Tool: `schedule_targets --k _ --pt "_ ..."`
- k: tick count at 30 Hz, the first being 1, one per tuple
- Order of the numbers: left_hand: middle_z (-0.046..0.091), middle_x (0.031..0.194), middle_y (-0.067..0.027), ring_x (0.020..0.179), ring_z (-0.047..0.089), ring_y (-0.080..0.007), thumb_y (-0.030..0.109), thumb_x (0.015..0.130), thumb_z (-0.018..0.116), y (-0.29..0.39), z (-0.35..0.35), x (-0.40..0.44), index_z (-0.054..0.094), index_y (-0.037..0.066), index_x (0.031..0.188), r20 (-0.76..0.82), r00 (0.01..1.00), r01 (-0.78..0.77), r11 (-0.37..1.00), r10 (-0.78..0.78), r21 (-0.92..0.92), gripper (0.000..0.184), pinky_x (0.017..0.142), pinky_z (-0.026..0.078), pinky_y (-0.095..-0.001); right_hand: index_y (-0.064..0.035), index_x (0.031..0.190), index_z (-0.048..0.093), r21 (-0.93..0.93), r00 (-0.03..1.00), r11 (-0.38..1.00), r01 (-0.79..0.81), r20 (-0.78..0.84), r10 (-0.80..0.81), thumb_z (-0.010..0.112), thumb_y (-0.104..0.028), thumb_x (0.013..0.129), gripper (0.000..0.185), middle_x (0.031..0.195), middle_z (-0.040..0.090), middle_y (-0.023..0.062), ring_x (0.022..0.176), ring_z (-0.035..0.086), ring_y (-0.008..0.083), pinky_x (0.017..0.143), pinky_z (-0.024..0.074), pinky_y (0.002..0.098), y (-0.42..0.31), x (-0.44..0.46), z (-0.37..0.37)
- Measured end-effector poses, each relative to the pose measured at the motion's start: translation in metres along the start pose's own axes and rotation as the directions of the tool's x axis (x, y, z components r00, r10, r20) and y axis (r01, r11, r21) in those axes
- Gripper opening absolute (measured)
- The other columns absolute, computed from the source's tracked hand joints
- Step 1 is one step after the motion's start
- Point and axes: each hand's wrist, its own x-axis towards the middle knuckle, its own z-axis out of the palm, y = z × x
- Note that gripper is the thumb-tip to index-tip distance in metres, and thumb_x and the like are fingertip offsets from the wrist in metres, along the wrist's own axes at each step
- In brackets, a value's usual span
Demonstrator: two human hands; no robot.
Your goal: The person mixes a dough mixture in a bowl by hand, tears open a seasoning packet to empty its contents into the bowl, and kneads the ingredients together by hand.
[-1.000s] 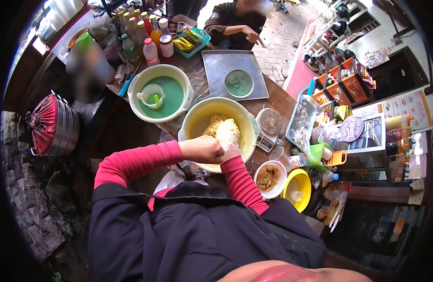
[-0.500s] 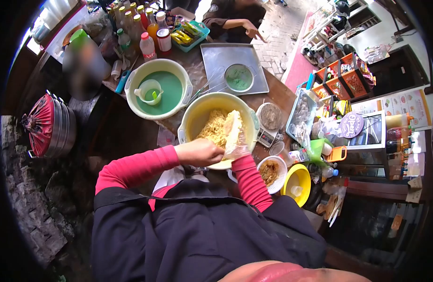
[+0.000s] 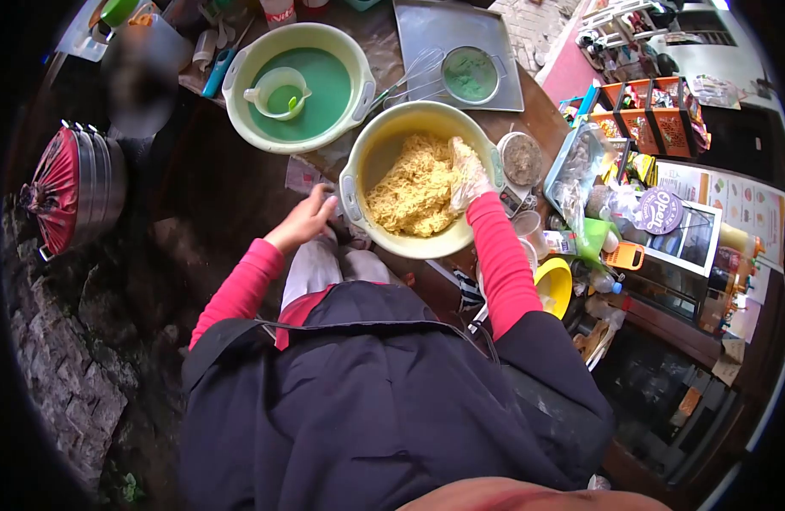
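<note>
A crumbly yellow mixture fills much of the large pale yellow bowl. My right hand, in a clear plastic glove, is inside the bowl at its right side, against the mixture; its fingers are partly hidden by glove and crumbs. My left hand is bare and empty, fingers apart, just left of the bowl's rim near its handle. Behind to the left stands a basin of green liquid with a small jug floating in it.
A metal tray holds a sieve of green powder, beside a whisk. A scale with a round container sits right of the bowl. Further right are a yellow basin and a blue tray. A red-covered steamer stands left.
My left hand has moved from over the bowl to its left and opened. My right hand has shifted to the bowl's right side. The view has tilted down, and the other person is out of view.
</note>
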Motion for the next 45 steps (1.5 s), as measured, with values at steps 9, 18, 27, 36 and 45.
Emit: schedule_targets --k 9,18,27,36,45 --pt "0.056 0.071 -0.014 0.057 0.057 -0.0216 0.031 0.097 0.035 0.0 0.031 0.02 0.026 -0.006 0.115 0.058 0.997 0.036 0.979 -0.049 0.199 0.042 0.051 0.047 -0.0349 -0.0036 0.106 0.056 -0.042 0.982 0.99 0.131 0.14 -0.124 0.043 -0.025 0.088 0.031 0.106 0.059 0.0167 0.097 0.059 0.0266 0.082 0.0463 0.0341 -0.045 0.021 0.019" --pt "0.057 0.096 -0.0318 0.094 0.056 -0.0426 0.034 0.096 0.034 -0.002 0.024 0.017 0.029 -0.01 0.119 0.041 0.999 -0.006 0.902 -0.013 0.432 0.05 0.081 0.044 -0.0443 -0.0009 0.088 0.057 -0.477 0.76 0.625 0.617 0.156 -0.631 0.043 -0.015 0.084 0.021 0.087 0.058 0.0205 0.091 0.055 0.0343 0.077 0.0439 0.0393 -0.046 -0.106 0.08" --pt "0.058 0.074 -0.0246 0.073 0.057 -0.0418 0.038 0.087 0.053 0.042 -0.04 -0.05 0.039 0.0 0.095 0.19 0.979 -0.178 0.753 0.072 0.633 0.042 0.064 0.044 -0.0466 -0.0015 0.103 0.059 -0.304 0.923 0.886 0.349 0.271 -0.271 0.039 -0.017 0.087 0.029 0.104 0.058 0.0195 0.098 0.054 0.0317 0.088 0.04 0.0387 -0.041 -0.106 0.064" --pt "0.06 0.064 -0.0131 0.063 0.062 -0.0303 0.035 0.064 0.07 0.093 -0.05 -0.217 0.057 0.004 0.074 0.423 0.906 -0.402 0.291 -0.01 0.868 0.035 0.058 0.048 -0.0399 -0.0014 0.11 0.054 -0.196 0.849 0.845 0.498 0.306 -0.43 0.043 -0.007 0.079 0.033 0.101 0.06 0.0197 0.093 0.058 0.0341 0.083 0.0449 0.0409 -0.033 -0.094 0.061" --pt "0.058 0.069 -0.0105 0.066 0.06 -0.0265 0.033 0.052 0.075 0.05 -0.093 -0.403 0.054 0.003 0.08 0.003 0.999 -0.031 0.885 0.034 0.465 0.047 0.06 0.047 -0.0335 -0.0038 0.113 0.055 -0.686 0.941 0.668 0.288 0.333 -0.064 0.041 -0.01 0.082 0.034 0.108 0.058 0.0219 0.101 0.056 0.0331 0.088 0.0438 0.0402 -0.058 -0.112 0.078"
